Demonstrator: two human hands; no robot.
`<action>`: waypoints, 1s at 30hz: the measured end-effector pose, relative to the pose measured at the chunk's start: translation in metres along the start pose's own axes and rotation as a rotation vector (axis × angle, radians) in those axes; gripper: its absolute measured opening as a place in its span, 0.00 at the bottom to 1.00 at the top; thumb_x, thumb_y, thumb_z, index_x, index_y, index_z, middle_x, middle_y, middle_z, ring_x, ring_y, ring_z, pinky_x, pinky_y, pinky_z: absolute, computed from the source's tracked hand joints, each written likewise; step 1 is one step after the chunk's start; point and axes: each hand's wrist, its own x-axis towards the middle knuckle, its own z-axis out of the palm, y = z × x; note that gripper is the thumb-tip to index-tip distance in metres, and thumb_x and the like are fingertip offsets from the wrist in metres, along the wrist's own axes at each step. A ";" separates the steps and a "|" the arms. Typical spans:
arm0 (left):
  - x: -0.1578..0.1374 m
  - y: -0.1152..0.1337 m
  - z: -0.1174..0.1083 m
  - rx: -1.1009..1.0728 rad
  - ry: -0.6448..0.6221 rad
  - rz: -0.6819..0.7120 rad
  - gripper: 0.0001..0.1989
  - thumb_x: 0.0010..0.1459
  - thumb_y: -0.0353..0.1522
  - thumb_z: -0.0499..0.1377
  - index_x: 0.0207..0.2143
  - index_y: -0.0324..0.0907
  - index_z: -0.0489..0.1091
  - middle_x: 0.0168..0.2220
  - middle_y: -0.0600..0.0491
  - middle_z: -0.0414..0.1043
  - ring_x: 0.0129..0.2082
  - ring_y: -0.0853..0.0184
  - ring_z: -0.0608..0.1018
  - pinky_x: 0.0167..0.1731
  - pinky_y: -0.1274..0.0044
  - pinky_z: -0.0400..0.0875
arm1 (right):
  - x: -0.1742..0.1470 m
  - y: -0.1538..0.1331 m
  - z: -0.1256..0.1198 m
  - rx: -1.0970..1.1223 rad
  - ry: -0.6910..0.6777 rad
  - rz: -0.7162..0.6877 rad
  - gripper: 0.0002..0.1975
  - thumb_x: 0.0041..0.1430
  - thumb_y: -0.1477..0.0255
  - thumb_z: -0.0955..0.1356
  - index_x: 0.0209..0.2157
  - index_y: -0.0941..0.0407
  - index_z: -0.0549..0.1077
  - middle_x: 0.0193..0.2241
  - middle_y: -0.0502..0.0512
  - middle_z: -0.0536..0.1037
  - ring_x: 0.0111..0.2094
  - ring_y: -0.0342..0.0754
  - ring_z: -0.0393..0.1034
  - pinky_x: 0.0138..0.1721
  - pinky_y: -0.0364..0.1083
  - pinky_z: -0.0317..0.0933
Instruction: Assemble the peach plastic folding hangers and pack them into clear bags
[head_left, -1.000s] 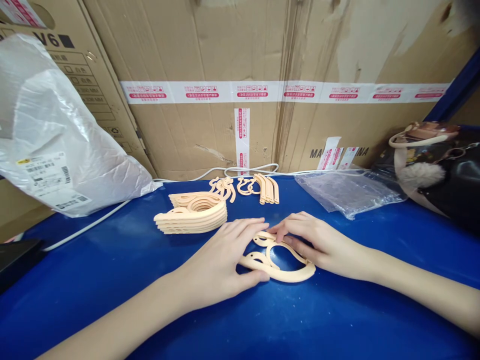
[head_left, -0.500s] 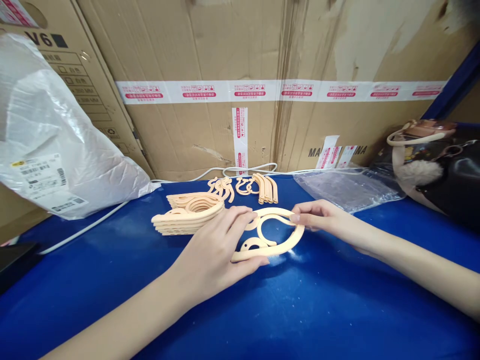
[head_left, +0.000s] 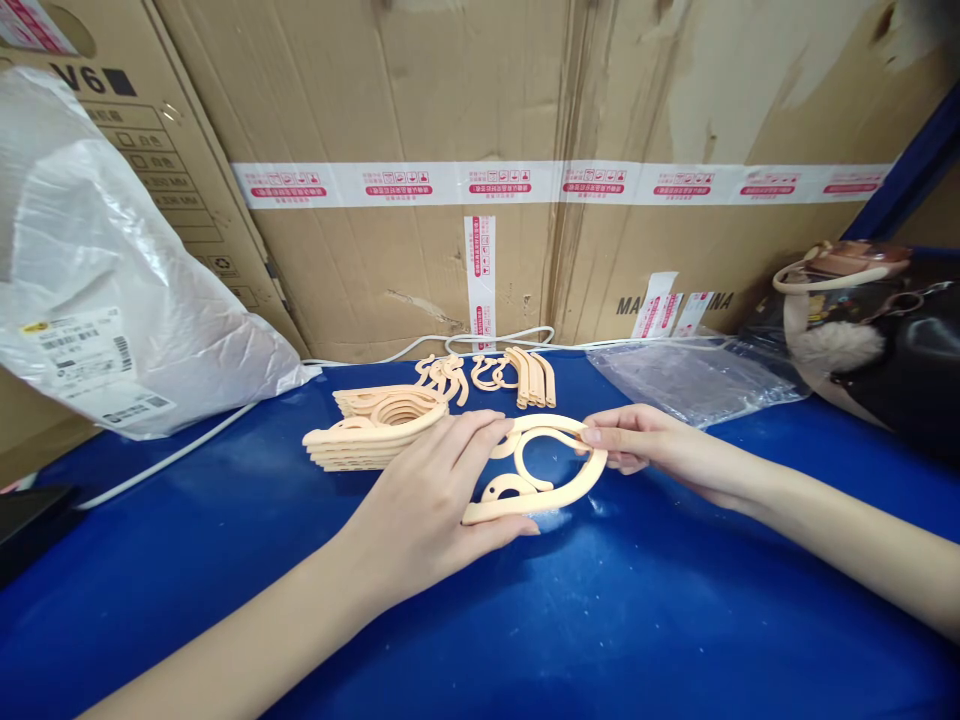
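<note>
A peach plastic folding hanger (head_left: 576, 494), folded into a loop with a curled hook inside, is held just above the blue table between both hands. My left hand (head_left: 427, 500) grips its left end, thumb along the near side and fingers over the far side, hiding that end. At the far right bend, my right hand (head_left: 637, 440) pinches the hanger between thumb and fingers. Just left of and behind my left hand lies a neat stack of matching folded hangers (head_left: 367, 440). Loose hooks (head_left: 444, 376) and several curved hanger arms (head_left: 534, 378) lie behind the held hanger.
Large cardboard boxes (head_left: 405, 90) wall off the table's back. A white plastic parcel bag (head_left: 135, 270) leans at the left. A clear plastic bag (head_left: 697, 375) and a dark handbag (head_left: 915, 350) lie at the right. A white cable (head_left: 375, 358) runs along the back.
My right hand's fingers have shifted slightly at the hanger's bend, with the lower fingers curling more beneath. The hanger and my left hand have barely moved.
</note>
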 end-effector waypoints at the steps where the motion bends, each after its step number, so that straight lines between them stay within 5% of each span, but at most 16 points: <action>1: 0.000 0.000 0.000 0.009 -0.002 0.001 0.32 0.57 0.46 0.62 0.55 0.34 0.59 0.52 0.39 0.67 0.52 0.53 0.72 0.50 0.62 0.70 | 0.000 0.000 0.000 0.007 -0.002 0.001 0.17 0.56 0.57 0.70 0.28 0.59 0.73 0.20 0.44 0.56 0.23 0.40 0.44 0.24 0.45 0.36; 8: 0.001 -0.001 0.002 0.037 -0.011 0.030 0.39 0.54 0.54 0.59 0.56 0.32 0.59 0.53 0.37 0.67 0.53 0.51 0.71 0.52 0.60 0.68 | 0.001 0.000 0.001 -0.017 0.020 -0.013 0.17 0.57 0.57 0.69 0.30 0.58 0.73 0.20 0.44 0.56 0.23 0.40 0.44 0.24 0.44 0.37; 15: 0.000 0.001 0.001 0.034 -0.041 -0.025 0.27 0.62 0.42 0.58 0.57 0.35 0.58 0.56 0.41 0.65 0.55 0.55 0.68 0.54 0.62 0.65 | 0.001 0.001 0.000 -0.031 0.030 -0.019 0.18 0.56 0.56 0.69 0.30 0.58 0.74 0.20 0.44 0.56 0.23 0.40 0.44 0.24 0.45 0.37; 30: -0.001 0.000 0.004 -0.014 -0.082 -0.033 0.34 0.57 0.42 0.63 0.60 0.41 0.54 0.58 0.43 0.63 0.56 0.55 0.69 0.53 0.62 0.67 | -0.001 0.000 0.004 -0.157 0.053 -0.015 0.21 0.54 0.52 0.69 0.29 0.58 0.74 0.21 0.45 0.59 0.24 0.41 0.48 0.25 0.44 0.42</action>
